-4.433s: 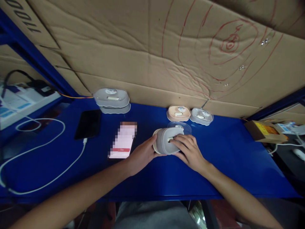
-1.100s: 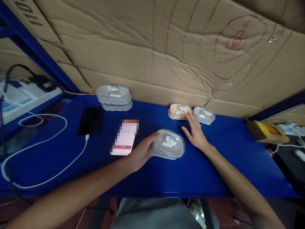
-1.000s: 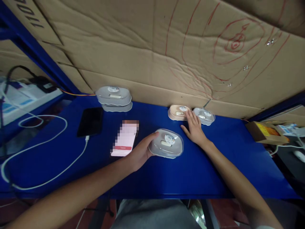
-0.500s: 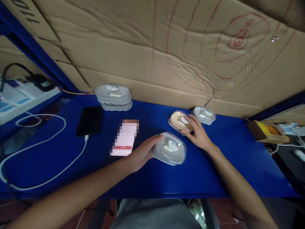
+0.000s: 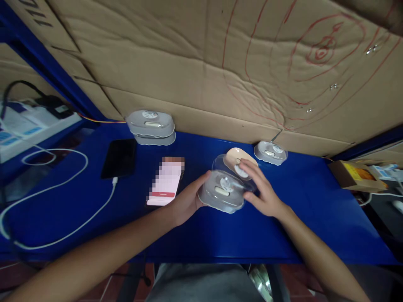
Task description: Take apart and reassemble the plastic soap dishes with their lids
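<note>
My left hand grips the left end of a grey oval box with a clear lid, held on the blue table near its middle. My right hand holds a peach oval box, lifted and tilted, right above the far right edge of the grey one. The two boxes touch or nearly touch. A second small grey box rests against the cardboard wall to the right.
Two stacked grey boxes sit at the back left. A dark phone on a white cable and a lit phone lie left of my hands. A small cardboard carton stands at the far right.
My right hand reached to the peach box at the wall, picked it up and carried it over the grey box, which my left hand kept holding.
</note>
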Action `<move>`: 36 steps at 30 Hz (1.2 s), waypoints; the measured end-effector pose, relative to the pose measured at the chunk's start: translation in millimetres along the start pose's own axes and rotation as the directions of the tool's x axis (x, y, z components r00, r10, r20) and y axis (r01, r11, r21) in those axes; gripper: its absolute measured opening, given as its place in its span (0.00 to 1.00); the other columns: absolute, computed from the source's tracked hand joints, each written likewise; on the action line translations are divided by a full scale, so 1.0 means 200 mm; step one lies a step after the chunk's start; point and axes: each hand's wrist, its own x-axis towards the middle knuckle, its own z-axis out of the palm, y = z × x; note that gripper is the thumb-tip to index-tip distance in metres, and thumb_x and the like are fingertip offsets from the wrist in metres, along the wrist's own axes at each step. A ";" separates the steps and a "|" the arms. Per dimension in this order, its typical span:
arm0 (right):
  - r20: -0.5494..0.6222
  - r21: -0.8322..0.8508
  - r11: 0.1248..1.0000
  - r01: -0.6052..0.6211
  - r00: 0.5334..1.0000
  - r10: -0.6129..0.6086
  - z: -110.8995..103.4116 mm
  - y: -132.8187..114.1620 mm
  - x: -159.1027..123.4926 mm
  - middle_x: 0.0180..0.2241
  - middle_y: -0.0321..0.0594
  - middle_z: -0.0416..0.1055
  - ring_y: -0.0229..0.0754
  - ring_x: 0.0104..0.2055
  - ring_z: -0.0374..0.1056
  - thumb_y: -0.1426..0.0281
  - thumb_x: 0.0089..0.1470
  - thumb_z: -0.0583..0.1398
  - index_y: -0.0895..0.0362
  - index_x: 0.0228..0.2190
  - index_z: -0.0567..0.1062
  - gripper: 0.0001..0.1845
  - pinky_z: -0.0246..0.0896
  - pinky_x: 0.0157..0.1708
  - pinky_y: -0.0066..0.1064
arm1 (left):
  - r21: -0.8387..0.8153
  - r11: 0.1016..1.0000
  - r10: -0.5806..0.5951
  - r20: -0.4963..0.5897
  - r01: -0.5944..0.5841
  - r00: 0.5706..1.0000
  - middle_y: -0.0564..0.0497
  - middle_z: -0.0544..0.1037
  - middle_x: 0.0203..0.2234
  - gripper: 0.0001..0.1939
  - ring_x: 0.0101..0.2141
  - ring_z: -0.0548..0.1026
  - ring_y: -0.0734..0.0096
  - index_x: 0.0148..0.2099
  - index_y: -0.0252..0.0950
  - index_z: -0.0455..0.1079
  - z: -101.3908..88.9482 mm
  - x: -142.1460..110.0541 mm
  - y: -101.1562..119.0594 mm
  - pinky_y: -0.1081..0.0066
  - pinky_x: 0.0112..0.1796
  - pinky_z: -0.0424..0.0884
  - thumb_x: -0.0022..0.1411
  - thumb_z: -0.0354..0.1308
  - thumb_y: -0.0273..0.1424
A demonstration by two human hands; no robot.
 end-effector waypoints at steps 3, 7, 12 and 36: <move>0.129 0.008 0.999 0.037 0.991 -0.037 0.04 -0.06 -0.02 0.76 0.46 0.46 0.61 0.78 0.46 0.50 0.68 0.60 0.43 0.75 0.51 0.42 0.52 0.73 0.58 | -0.063 0.998 0.011 0.001 -0.010 1.000 0.44 0.85 0.50 0.23 0.51 0.81 0.56 0.55 0.38 0.80 0.00 0.00 0.02 0.65 0.45 0.78 0.74 0.57 0.50; 0.160 -0.039 0.998 0.048 0.986 -0.042 0.07 -0.06 -0.03 0.77 0.45 0.44 0.61 0.78 0.45 0.55 0.67 0.64 0.41 0.75 0.50 0.44 0.50 0.74 0.59 | -0.076 0.997 0.006 -0.011 -0.007 1.000 0.43 0.85 0.50 0.26 0.50 0.82 0.54 0.55 0.37 0.80 0.00 0.00 0.03 0.64 0.45 0.79 0.75 0.54 0.52; 0.143 0.032 0.999 0.033 0.989 -0.037 0.07 -0.03 -0.03 0.76 0.46 0.45 0.60 0.78 0.46 0.54 0.68 0.62 0.43 0.74 0.51 0.42 0.51 0.74 0.57 | -0.048 0.999 0.017 -0.019 -0.018 1.000 0.43 0.86 0.48 0.25 0.51 0.81 0.53 0.55 0.37 0.80 0.01 -0.01 0.04 0.64 0.45 0.78 0.75 0.55 0.50; -0.173 -0.309 0.916 -0.255 0.962 0.210 0.01 0.29 -0.01 0.71 0.57 0.56 0.62 0.74 0.56 0.49 0.68 0.59 0.51 0.68 0.64 0.34 0.56 0.69 0.62 | 0.750 0.590 0.684 -0.266 -0.300 0.679 0.42 0.80 0.55 0.18 0.56 0.74 0.54 0.54 0.36 0.75 -0.20 0.49 0.53 0.57 0.55 0.71 0.74 0.54 0.42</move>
